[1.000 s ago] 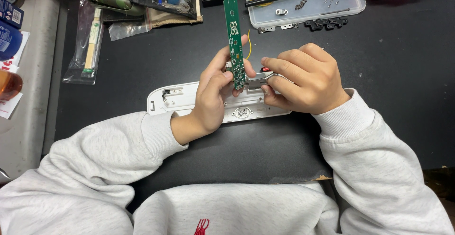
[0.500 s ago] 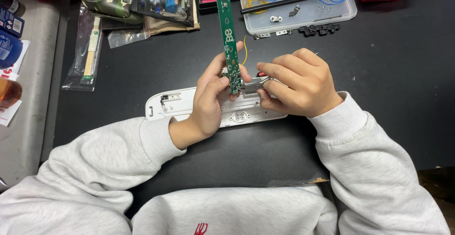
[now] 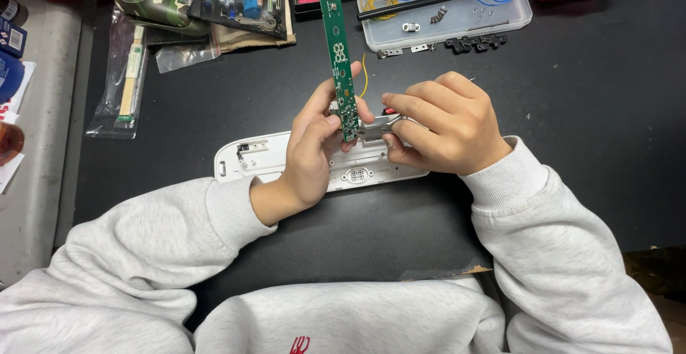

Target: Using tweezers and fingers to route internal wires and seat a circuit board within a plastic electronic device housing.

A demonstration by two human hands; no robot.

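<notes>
Green circuit board (image 3: 339, 50) (long, narrow) upright in both hands, above white casing (image 3: 268, 157).

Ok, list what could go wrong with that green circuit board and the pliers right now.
1. The left hand pinches only the lower end of the long green circuit board; most of it stands free above, so a hard pull might flex it.
2. The right hand works small pliers at the board's bottom edge; a slip could scratch parts there.
3. A thin yellow wire hangs beside the board and could snag.
</notes>
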